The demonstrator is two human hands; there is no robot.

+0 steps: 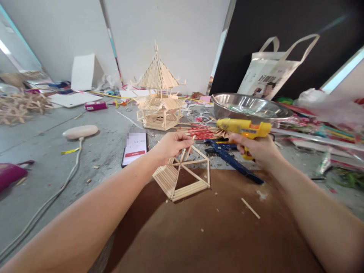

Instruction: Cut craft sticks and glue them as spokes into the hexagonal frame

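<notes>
My left hand pinches a short wooden stick over the back edge of a small roof frame. Built from thin sticks, that frame has spokes meeting at a centre; its left panel is covered in sticks and its front panel partly so. My right hand is wrapped round a yellow hot glue gun, its nozzle pointing left. Below the gun lie dark blue pliers. One loose stick rests on the brown board at the front.
A two-tiered stick pavilion stands behind, near red-tipped sticks. To its right are a steel bowl and a tote bag. A phone, a white device with a cable and a stick lattice lie left.
</notes>
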